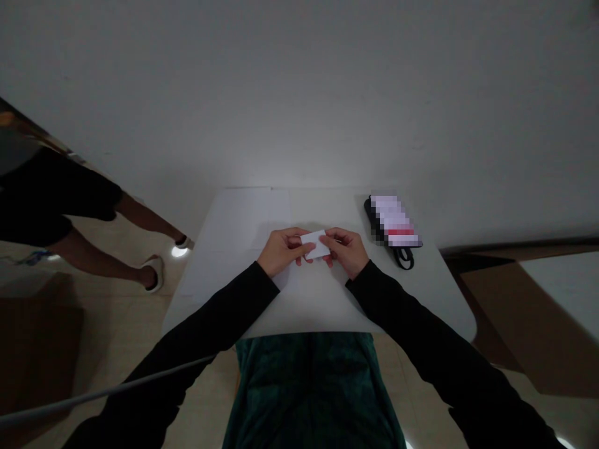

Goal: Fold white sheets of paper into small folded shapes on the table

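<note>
Left hand [283,251] and right hand [342,251] both pinching a white card [316,244] at its short edges, over the middle of the counter [234,249], blurred packet [393,221] to the right, another person's legs [79,218] at left of the frame

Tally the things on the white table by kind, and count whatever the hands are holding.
White card: 1
Black item with a loop, partly blurred: 1
Total: 2
</note>
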